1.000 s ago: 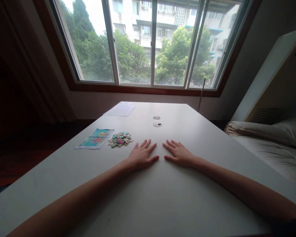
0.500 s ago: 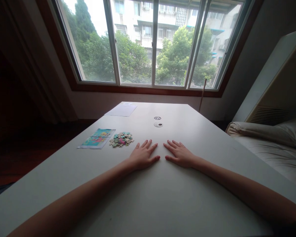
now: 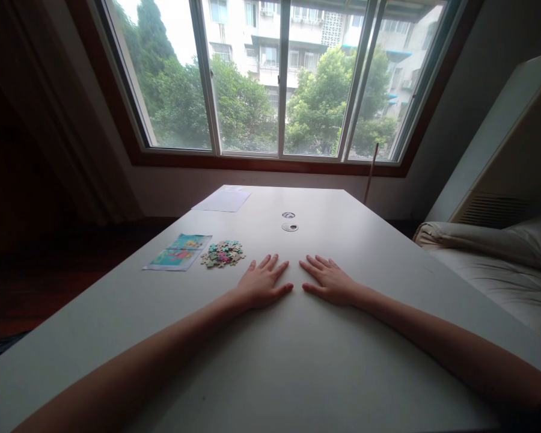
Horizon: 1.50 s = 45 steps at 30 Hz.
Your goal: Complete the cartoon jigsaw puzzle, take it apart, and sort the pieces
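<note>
My left hand (image 3: 262,284) lies flat on the white table (image 3: 270,367), palm down with its fingers spread and nothing held. Opposite it, my right hand (image 3: 328,281) also rests palm down and open, the thumbs a short gap apart. Just left of my left hand is a heap of jigsaw puzzle pieces (image 3: 223,254) in green, pink and cream. Beside the heap, farther left, lies a colourful picture sheet (image 3: 178,252), mostly turquoise with pink and yellow figures and creased across. Neither hand touches the pieces or the sheet.
Beyond my hands, two round cable-hole covers (image 3: 290,227) sit in the tabletop. A white sheet of paper (image 3: 225,200) lies at the far left edge. A pale sofa (image 3: 491,270) stands along the right side. Behind the table are a window (image 3: 247,108) and a thin stick (image 3: 370,174).
</note>
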Motion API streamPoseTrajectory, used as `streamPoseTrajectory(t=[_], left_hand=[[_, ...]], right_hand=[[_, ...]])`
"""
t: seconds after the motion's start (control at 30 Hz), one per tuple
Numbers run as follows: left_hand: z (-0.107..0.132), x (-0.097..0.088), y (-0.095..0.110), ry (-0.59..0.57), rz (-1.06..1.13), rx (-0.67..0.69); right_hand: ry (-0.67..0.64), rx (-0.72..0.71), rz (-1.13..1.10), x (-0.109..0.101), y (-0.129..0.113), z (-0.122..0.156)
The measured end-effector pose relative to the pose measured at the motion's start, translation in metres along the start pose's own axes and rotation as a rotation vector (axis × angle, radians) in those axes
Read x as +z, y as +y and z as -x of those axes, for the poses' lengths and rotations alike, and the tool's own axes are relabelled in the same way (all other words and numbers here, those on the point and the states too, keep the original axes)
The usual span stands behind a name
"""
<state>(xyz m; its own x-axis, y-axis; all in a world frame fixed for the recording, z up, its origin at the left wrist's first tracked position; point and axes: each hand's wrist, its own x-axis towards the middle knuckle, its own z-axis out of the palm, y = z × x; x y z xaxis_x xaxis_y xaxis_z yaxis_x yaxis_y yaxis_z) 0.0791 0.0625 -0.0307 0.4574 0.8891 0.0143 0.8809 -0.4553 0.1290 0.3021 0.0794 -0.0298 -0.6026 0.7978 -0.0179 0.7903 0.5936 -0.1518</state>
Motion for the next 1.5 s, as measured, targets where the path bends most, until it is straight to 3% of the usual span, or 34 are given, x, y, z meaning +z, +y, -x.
streamPoseTrajectory(t=[1.5], left_hand=[[0.0022,0.0001,-0.0004,0.016,-0.025,0.003]], right_hand=[[0.01,-0.015,-0.008,0.0,-0.0002,0.0004]])
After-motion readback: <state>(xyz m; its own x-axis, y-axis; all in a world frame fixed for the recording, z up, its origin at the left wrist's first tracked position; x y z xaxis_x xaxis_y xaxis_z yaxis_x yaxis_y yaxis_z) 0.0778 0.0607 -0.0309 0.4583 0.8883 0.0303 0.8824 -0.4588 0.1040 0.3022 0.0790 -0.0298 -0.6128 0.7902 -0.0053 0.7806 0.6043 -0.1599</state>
